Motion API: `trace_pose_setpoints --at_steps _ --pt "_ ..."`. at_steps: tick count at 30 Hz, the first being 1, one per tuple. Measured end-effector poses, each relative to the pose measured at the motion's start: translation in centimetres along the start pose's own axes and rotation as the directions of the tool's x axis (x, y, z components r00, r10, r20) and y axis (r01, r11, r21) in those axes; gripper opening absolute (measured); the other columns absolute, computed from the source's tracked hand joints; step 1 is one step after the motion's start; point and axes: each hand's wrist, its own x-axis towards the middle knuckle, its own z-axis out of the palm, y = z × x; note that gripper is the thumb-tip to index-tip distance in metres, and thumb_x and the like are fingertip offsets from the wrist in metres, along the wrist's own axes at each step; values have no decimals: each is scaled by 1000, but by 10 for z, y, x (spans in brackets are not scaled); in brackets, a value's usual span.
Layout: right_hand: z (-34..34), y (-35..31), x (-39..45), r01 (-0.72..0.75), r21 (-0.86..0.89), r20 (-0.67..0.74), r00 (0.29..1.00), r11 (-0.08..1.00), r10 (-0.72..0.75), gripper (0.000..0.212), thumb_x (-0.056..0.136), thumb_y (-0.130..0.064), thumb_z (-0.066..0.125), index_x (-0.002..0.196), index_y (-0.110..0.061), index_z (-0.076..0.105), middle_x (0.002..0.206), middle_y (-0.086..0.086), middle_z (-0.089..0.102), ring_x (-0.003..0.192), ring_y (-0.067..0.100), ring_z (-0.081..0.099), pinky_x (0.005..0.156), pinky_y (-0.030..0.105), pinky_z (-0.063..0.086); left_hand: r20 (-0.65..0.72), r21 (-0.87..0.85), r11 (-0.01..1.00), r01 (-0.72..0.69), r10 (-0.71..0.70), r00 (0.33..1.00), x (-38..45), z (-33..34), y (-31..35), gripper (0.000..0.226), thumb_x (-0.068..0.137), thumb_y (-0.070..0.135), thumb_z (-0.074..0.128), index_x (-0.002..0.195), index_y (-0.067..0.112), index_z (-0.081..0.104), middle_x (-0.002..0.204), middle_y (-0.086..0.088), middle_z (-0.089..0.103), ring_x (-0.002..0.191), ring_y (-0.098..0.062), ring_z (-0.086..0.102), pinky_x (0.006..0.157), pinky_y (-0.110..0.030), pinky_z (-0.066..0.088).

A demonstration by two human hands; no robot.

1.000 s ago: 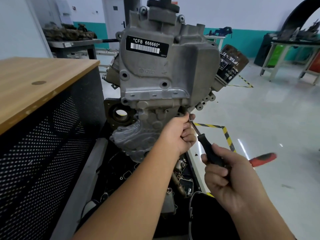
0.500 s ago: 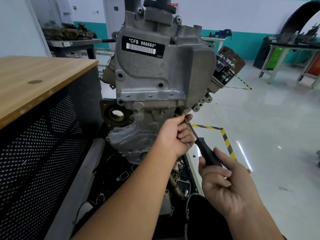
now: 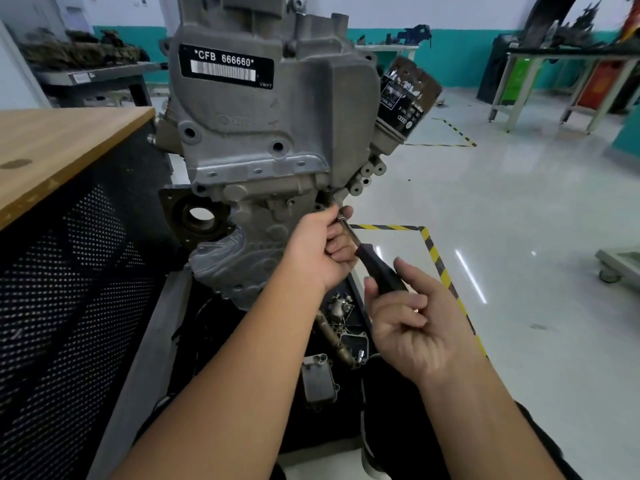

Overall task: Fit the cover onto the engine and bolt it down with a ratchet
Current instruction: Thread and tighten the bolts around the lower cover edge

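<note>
Engine (image 3: 263,109): upright on stand, grey cast cover (image 3: 242,140) on its face, label reading "*CFB 666660*".
Oil filter (image 3: 407,98): dark canister, tilted, on the engine's right side.
Left hand (image 3: 322,251): against the cover's lower right edge, fingers curled around the tool's metal shaft near its tip.
Tool (image 3: 377,268): dark handle, slanting up-left to the cover's edge.
Right hand (image 3: 412,323): holds the handle loosely, index finger extended.
Wooden benchtop (image 3: 52,150): left of engine.
Loose parts (image 3: 318,375): below engine.
</note>
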Motion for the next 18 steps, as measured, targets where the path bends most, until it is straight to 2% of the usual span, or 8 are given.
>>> trace_pose_setpoints --at_steps 1,3,6,8,9,11,14,18 --pt "-1 -3 -1 -10 22 7 1000 1000 10 25 81 -18 67 97 -3 56 54 15 58 25 5 38 25 12 24 -25 20 1000 -7 8 1000 0 1 0 34 106 33 45 81 14 59 42 10 27 30 -4 21 28 -17 17" --pt "0 0 -1 219 -300 -33 970 929 -239 20 86 -14 69 100 -4 58 61 15 61 29 8 40 27 17 28 -84 57 998 -31 36 996 0 5 0 34 106 33 47 81 14 58 42 10 27 29 -4 20 29 -17 15" --pt "-1 11 4 568 -745 88 603 350 -793 33 76 -15 81 97 -22 56 69 2 69 37 19 55 37 25 40 -121 74 996 -48 57 991 2 8 -1 32 106 34 48 82 13 58 42 10 25 29 -5 20 32 -16 13" --pt "-4 17 7 588 -791 182 490 169 -852 36 72 -20 85 91 -29 56 74 -1 69 40 22 59 41 27 44 -123 88 995 -45 55 991 1 7 -2 31 104 35 51 83 14 61 43 11 25 31 -5 20 35 -17 14" --pt "-4 18 7 592 -774 156 521 224 -839 33 75 -18 86 91 -24 57 71 -2 68 38 21 57 41 27 43 -113 94 995 -42 53 992 1 6 -1 30 104 36 52 84 15 62 44 11 25 32 -5 20 35 -17 15" --pt "-3 18 6 550 -634 2 705 544 -709 25 81 -9 81 89 -11 57 63 2 63 36 14 49 36 24 37 -71 73 997 -26 31 997 0 2 -1 31 103 37 51 85 16 63 45 10 26 32 -5 21 33 -17 18" --pt "1 14 2 269 -224 -70 954 937 -291 16 75 -5 74 84 -3 61 67 14 60 32 5 43 30 15 33 3 19 1000 25 -25 1000 -2 -3 2 33 105 35 45 87 15 63 44 10 28 31 -4 22 31 -17 18" --pt "0 21 3 342 -378 -111 906 860 -409 15 82 -7 76 89 0 65 63 18 64 35 10 48 34 18 41 -59 116 993 2 5 998 -5 0 4 30 106 34 47 87 15 59 45 11 29 31 -3 21 32 -16 14"
